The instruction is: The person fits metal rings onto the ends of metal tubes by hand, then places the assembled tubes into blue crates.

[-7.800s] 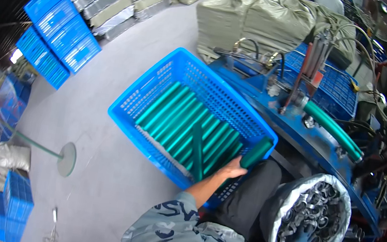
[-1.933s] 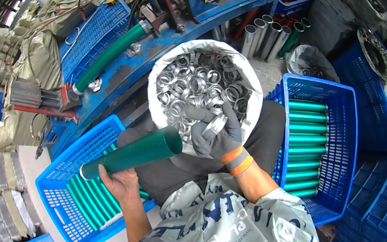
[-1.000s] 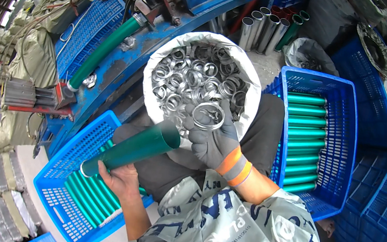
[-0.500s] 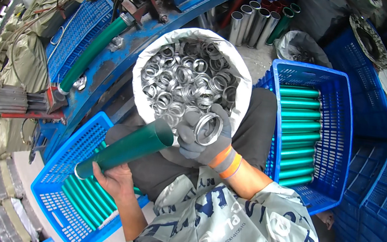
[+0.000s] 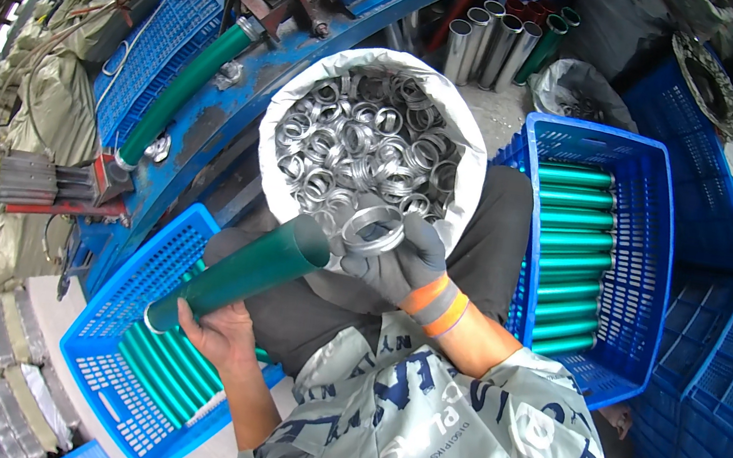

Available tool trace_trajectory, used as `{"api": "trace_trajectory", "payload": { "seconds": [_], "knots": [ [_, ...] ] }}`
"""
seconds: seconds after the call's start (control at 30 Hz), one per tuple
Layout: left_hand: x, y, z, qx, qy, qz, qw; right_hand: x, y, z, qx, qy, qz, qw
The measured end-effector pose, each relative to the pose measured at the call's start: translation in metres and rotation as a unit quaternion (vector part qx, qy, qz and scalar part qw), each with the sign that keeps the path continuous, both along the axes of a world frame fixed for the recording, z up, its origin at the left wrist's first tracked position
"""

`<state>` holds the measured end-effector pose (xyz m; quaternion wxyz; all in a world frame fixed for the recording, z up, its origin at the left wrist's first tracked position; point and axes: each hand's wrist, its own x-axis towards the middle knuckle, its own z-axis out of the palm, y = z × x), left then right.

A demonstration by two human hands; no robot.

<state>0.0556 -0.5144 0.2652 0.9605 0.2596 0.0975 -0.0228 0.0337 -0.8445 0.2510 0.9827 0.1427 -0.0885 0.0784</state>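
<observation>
Under and left of the fingers of the bare left hand (image 5: 223, 333), which wrap a green tube (image 5: 247, 270), more tubes (image 5: 164, 379) lie in a blue basket (image 5: 103, 376). The held tube already wears a pale band (image 5: 149, 318) at its left end; its right mouth looks bare, just beside the gloved right hand (image 5: 395, 257), whose fingers pinch a silver ring (image 5: 368, 244), not yet fitted.
</observation>
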Motion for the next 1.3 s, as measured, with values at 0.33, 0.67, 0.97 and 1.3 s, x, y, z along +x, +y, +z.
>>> {"api": "trace_trajectory", "payload": {
  "seconds": [0.33,0.67,0.97,1.3],
  "knots": [
    [-0.001,0.001,0.004,0.006,0.003,0.016,1.000,-0.002,0.003,0.013,-0.104,0.074,-0.063,0.990],
    [-0.005,-0.005,0.017,0.103,-0.034,0.037,0.993,0.018,0.004,-0.011,-0.472,0.117,-0.082,0.870],
    [-0.007,0.004,0.018,0.156,-0.016,0.073,0.985,0.027,0.009,0.016,-0.532,0.079,-0.051,0.842],
    [0.014,0.015,0.001,0.136,-0.047,0.050,0.988,0.037,0.016,0.037,-0.586,0.057,-0.057,0.806]
  ]
}}
